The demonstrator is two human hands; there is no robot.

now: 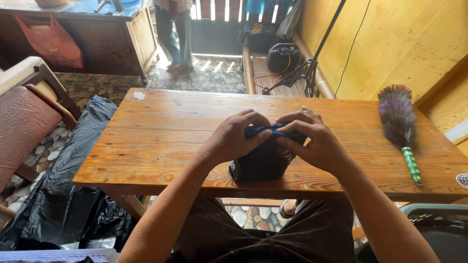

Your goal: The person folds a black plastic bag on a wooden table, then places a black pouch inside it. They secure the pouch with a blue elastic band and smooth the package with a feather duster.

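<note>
- Both our hands, left hand (233, 138) and right hand (312, 139), pinch the blue strap (265, 129) of the dark pouch (263, 163) near the table's (161, 136) front edge.
- We judge the fastening step is in hand; next needs a steady pull.

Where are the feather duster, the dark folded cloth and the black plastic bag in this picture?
feather duster (397, 117): head view, on its fluffy feather head.
dark folded cloth (263, 163): head view, on its lower front below the hands.
black plastic bag (73, 165): head view, on its middle.

Two hands (234, 139), one dark garment (263, 163), one feather duster (399, 126), one wooden table (161, 141).
</note>
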